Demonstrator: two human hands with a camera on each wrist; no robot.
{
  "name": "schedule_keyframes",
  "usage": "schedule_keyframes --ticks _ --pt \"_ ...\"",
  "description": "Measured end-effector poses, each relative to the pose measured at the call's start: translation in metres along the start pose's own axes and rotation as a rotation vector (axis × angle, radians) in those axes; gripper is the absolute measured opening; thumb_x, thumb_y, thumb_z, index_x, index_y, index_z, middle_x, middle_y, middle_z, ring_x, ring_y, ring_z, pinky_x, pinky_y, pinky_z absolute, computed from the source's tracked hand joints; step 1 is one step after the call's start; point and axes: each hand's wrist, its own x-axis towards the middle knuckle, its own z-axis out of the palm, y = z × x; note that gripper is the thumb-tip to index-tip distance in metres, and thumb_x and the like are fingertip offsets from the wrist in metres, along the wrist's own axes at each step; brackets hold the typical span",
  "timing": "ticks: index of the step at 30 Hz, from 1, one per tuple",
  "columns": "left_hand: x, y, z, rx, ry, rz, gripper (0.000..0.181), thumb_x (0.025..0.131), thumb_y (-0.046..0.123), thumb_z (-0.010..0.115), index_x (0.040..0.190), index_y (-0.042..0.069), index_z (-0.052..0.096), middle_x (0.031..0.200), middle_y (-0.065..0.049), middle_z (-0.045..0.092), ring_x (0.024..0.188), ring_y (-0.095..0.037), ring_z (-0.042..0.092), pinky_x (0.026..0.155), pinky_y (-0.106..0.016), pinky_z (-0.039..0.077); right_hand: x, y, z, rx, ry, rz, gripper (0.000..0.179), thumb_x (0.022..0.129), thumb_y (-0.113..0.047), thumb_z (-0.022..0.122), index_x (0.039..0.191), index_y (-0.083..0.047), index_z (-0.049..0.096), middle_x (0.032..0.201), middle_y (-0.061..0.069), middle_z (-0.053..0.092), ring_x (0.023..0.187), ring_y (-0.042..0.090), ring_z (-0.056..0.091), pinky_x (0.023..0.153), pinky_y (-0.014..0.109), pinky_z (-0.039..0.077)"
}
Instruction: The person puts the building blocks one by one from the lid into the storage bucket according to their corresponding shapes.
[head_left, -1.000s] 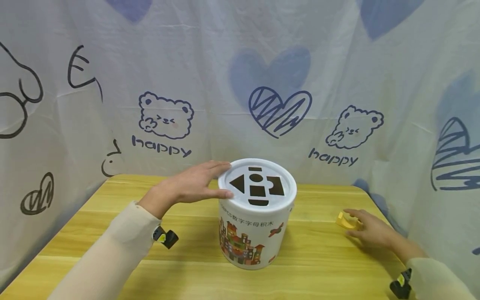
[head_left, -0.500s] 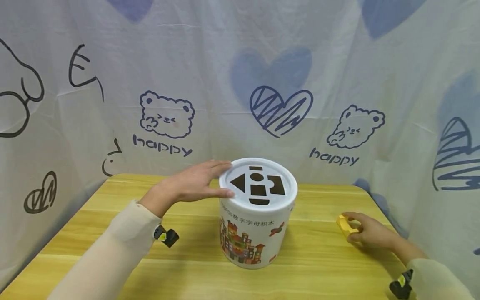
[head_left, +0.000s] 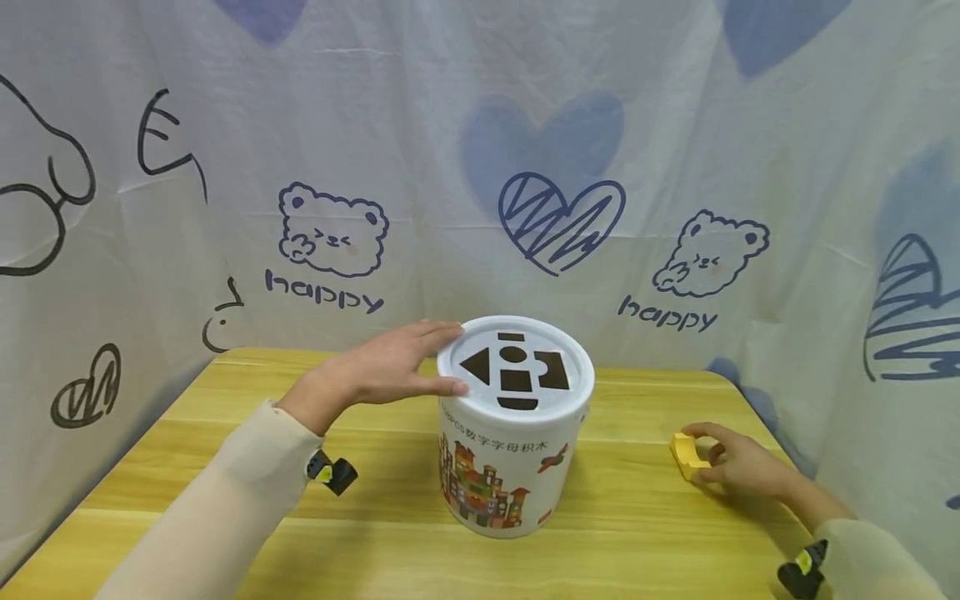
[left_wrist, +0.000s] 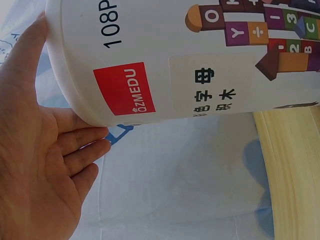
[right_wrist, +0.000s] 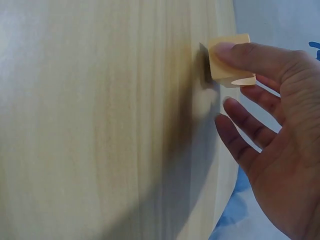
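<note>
A white bucket [head_left: 498,462] with printed toy-block pictures stands upright on the table, its lid [head_left: 555,400] cut with shaped holes. My left hand [head_left: 386,367] rests on the left of the lid's rim, fingers and thumb fairly straight. In the left wrist view, that hand [left_wrist: 35,145] touches the bucket [left_wrist: 160,45] at its rim. Off to the right, my right hand [head_left: 742,467] pinches a yellow arch-shaped block [head_left: 682,454] between thumb and fingers. The right wrist view has the thumb across the block [right_wrist: 223,75]; whether it touches the table cannot be told.
The wood-grain table [head_left: 360,533] has rounded far corners. A white curtain [head_left: 442,167] with hearts and bears hangs close behind and at both sides. The right hand works near the table's right edge.
My right hand has taken hold of the yellow block and tipped it up from where it lay, its notch now facing right. The left hand and bucket have not moved.
</note>
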Motion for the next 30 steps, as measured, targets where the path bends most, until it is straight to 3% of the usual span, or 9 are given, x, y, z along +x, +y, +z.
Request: schedule_keyframes --ticks 5,9,14,22,30 --pt "0.0 0.0 -0.001 -0.005 0.001 -0.001 0.098 0.081 0.081 0.046 0.156 0.019 0.028 0.159 -0.003 0.026 0.145 -0.03 0.023 0.114 -0.059 0.022 0.001 -0.006 -0.004 -0.033 0.061 -0.024 0.071 0.08 -0.027 0.082 0.136 0.002 0.048 0.131 0.028 0.051 0.106 0.042 0.059 0.083 0.049 0.055" --pt "0.0 0.001 -0.001 -0.005 0.0 -0.003 0.099 0.081 0.082 0.046 0.156 0.019 0.028 0.16 -0.003 0.026 0.145 -0.03 0.023 0.114 -0.06 0.021 0.002 -0.014 -0.009 0.01 0.076 -0.046 0.073 0.083 -0.026 0.08 0.138 0.006 0.045 0.136 0.031 0.046 0.113 0.05 0.055 0.089 0.055 0.052" --pt "-0.001 0.001 -0.001 -0.004 -0.001 -0.006 0.099 0.081 0.082 0.046 0.156 0.019 0.028 0.16 -0.003 0.026 0.145 -0.03 0.023 0.113 -0.06 0.022 0.005 -0.027 -0.016 0.027 0.092 -0.071 0.073 0.085 -0.026 0.078 0.14 0.007 0.043 0.138 0.032 0.043 0.115 0.05 0.054 0.092 0.055 0.051" --pt "-0.001 0.001 -0.001 0.001 -0.002 -0.004 0.099 0.081 0.082 0.045 0.156 0.019 0.028 0.16 -0.003 0.025 0.145 -0.031 0.023 0.114 -0.06 0.021 0.01 -0.055 -0.026 -0.037 0.124 -0.096 0.072 0.086 -0.03 0.077 0.141 0.005 0.045 0.137 0.028 0.045 0.115 0.048 0.055 0.096 0.055 0.048" --pt "-0.001 0.001 0.0 -0.004 -0.003 0.0 0.098 0.082 0.081 0.046 0.155 0.019 0.028 0.159 -0.005 0.026 0.145 -0.032 0.022 0.114 -0.06 0.02 0.015 -0.086 -0.035 -0.049 0.155 -0.182 0.07 0.085 -0.027 0.078 0.139 0.004 0.046 0.132 0.021 0.052 0.114 0.04 0.058 0.096 0.053 0.048"
